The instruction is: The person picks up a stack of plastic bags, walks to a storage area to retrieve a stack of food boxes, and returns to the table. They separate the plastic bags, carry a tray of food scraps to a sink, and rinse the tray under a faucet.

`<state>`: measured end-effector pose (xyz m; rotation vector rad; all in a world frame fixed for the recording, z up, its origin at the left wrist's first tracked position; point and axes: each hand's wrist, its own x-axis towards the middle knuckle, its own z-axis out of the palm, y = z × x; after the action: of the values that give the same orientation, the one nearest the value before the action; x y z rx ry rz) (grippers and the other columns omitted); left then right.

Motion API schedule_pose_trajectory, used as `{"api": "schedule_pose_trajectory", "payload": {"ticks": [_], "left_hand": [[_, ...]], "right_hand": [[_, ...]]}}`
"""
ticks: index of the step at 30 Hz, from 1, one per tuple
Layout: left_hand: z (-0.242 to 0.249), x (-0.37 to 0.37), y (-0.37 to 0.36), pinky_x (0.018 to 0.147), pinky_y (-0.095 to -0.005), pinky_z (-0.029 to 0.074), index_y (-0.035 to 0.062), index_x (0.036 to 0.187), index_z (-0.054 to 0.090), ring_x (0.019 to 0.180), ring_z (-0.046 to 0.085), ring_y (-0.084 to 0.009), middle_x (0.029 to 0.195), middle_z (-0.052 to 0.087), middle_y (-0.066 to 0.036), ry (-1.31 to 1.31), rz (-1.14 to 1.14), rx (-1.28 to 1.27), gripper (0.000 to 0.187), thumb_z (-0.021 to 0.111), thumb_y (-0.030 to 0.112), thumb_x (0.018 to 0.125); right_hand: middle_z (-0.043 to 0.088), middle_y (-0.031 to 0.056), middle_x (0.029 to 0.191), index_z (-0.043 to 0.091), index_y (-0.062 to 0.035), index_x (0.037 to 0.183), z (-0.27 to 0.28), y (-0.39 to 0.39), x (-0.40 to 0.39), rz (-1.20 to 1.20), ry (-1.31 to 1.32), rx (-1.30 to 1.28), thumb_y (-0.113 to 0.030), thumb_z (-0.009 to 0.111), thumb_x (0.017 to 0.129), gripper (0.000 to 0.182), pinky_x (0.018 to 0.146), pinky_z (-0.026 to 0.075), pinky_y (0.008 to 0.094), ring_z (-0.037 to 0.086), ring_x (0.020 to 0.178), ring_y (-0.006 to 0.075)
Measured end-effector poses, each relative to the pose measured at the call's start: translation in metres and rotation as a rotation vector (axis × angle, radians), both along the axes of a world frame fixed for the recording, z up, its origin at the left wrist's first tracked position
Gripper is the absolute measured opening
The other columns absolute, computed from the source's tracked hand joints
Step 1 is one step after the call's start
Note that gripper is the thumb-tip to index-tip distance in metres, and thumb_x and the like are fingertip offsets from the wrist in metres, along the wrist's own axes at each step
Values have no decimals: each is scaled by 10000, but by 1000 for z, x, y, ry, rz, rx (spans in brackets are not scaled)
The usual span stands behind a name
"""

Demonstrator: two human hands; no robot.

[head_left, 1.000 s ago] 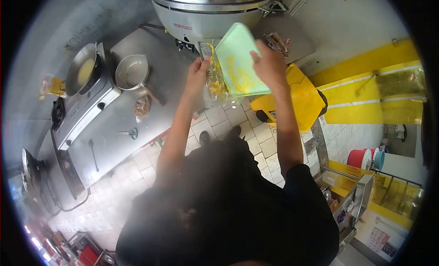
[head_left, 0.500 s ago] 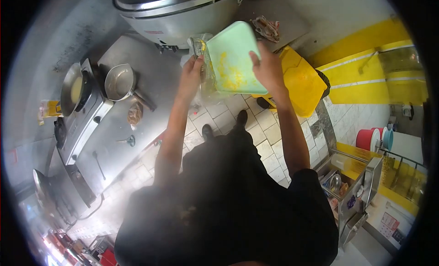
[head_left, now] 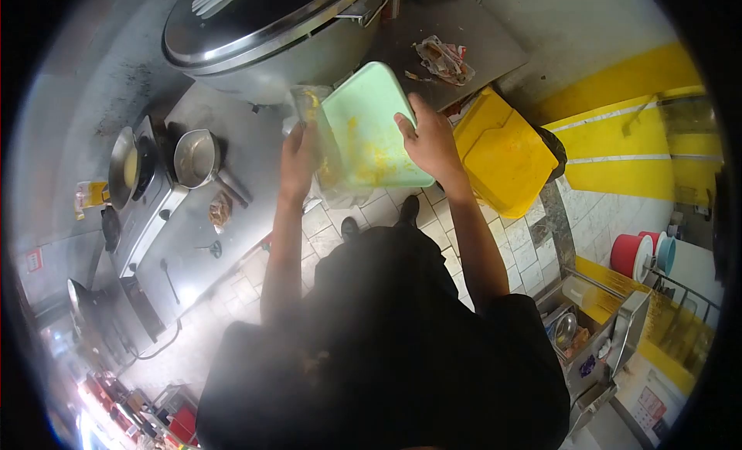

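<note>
A pale green plastic tray (head_left: 379, 102), smeared with yellow bits, is tilted in front of me. My right hand (head_left: 434, 144) is closed on its right edge, thumb on the inner face. My left hand (head_left: 299, 160) grips a clear plastic container (head_left: 328, 160) by its left side. Some yellow food shows inside that container, which is held against the tray's left side. Both are up in the air, over the gap between the steel counter and a yellow bin (head_left: 506, 152).
On the left, the steel counter (head_left: 247, 133) bears a saucepan (head_left: 195, 158), a gas stove (head_left: 151, 202) with a frying pan (head_left: 124, 164), and a small bag (head_left: 219, 212). A large lidded cooker (head_left: 309, 52) stands ahead. Beside it lies a crumpled plastic bag (head_left: 444, 59).
The tray, the container and both hands have shifted down and left in view. The surroundings have shifted too, as my head moved. Both hands keep their hold.
</note>
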<state>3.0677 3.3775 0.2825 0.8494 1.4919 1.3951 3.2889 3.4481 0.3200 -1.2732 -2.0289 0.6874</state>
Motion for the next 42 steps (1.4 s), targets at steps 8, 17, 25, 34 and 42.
{"api": "schedule_pose_trajectory", "payload": {"ticks": [8, 17, 25, 34, 42], "left_hand": [[-17, -6, 5, 596, -221, 423, 19, 999, 592, 685, 514, -60, 811, 574, 5, 5, -43, -93, 249, 530, 256, 957], [-6, 21, 10, 552, -228, 346, 26, 829, 544, 632, 419, -50, 685, 473, 39, 83, 29, -97, 330, 477, 314, 976], [-1, 23, 8, 539, -224, 367, 8, 932, 585, 616, 463, -53, 704, 531, 23, 206, 46, -29, 315, 461, 293, 984], [4, 4, 0, 694, -252, 405, -55, 1074, 590, 766, 498, -104, 836, 580, -26, 149, 130, -148, 395, 509, 314, 958], [1, -22, -13, 582, -217, 309, 100, 817, 537, 641, 400, -49, 694, 436, 56, 9, 135, -170, 244, 561, 314, 933]], "right_hand": [[611, 184, 690, 493, -87, 943, -9, 13, 0, -9, -108, 59, -172, 604, 846, 171, 644, 466, 522, 601, 690, 421], [600, 211, 678, 474, -60, 971, 8, 14, -3, 136, -8, 142, -151, 595, 859, 188, 633, 451, 532, 603, 688, 415], [609, 221, 753, 507, -31, 985, -10, 26, 31, -21, -62, 10, -212, 589, 885, 223, 664, 462, 506, 600, 764, 433], [631, 92, 1032, 547, 17, 1182, -45, 28, 169, -376, 670, -526, -228, 590, 911, 367, 803, 472, 320, 584, 937, 182], [575, 126, 1175, 452, 6, 1292, -159, 182, 285, -541, 1115, -294, -213, 559, 936, 431, 825, 504, 372, 601, 976, 245]]}}
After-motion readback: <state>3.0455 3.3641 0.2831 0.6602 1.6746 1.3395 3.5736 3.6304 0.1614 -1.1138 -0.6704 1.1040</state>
